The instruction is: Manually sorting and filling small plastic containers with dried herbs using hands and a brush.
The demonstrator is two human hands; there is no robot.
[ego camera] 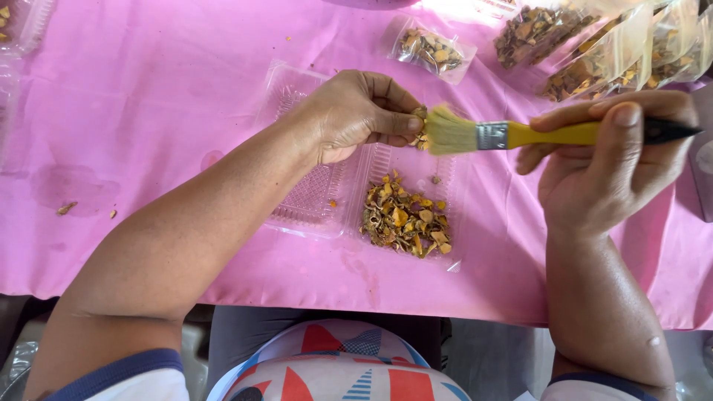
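My left hand (356,113) pinches a small dried brown-yellow piece (421,126) between thumb and fingers, above an open clear plastic clamshell tray (312,200). My right hand (609,160) grips a paintbrush (512,134) with a yellow handle, metal ferrule and pale bristles. The bristles touch the held piece. A pile of dried yellow-brown pieces (405,219) lies in the tray's right half, just below the brush.
A pink cloth (148,111) covers the table, its front edge near my lap. Clear bags of similar dried pieces (431,48) (616,52) lie at the back right. Another clear tray (18,30) sits at the far left. Loose crumbs (67,209) lie on the cloth.
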